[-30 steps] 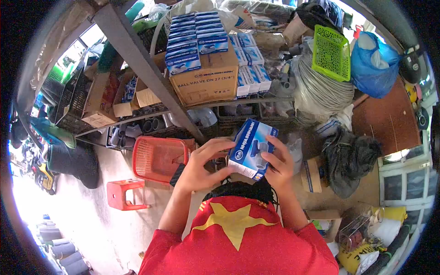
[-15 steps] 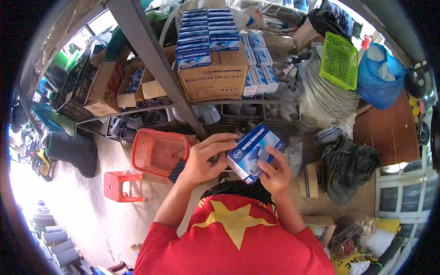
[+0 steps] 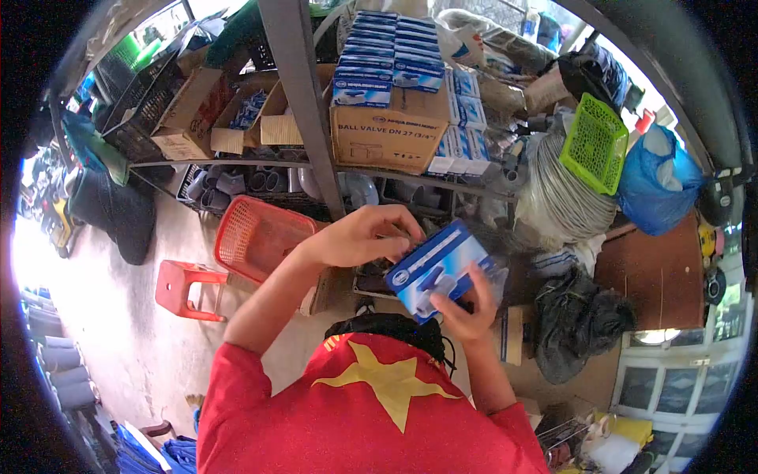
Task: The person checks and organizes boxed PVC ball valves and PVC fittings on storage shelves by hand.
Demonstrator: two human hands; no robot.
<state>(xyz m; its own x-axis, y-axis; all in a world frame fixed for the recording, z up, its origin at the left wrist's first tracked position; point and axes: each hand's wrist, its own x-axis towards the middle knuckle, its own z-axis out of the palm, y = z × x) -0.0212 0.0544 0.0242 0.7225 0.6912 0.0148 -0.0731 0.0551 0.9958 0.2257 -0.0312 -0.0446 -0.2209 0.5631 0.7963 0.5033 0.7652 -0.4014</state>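
A blue and white printed cardboard box (image 3: 442, 268) is tilted in front of my chest, its picture face turned up. My right hand (image 3: 471, 308) grips its lower right side, with thumb and fingers lying over the printed face. My left hand (image 3: 375, 237) is at the box's upper left edge, fingers bent and their tips drawn together. What those fingertips pinch, if anything, is hidden.
Ahead, similar boxes (image 3: 393, 59) are stacked on a brown carton (image 3: 387, 134) marked ball valve. A steel post (image 3: 300, 103) rises before the shelf. Red basket (image 3: 253, 237) and red stool (image 3: 185, 288) stand left; green basket (image 3: 594, 146) and blue bag (image 3: 659, 186) lie right.
My left hand has moved up and slightly right along the box's edge, its fingers more bent. The box stays in my right hand and has lowered slightly. The head view has shifted.
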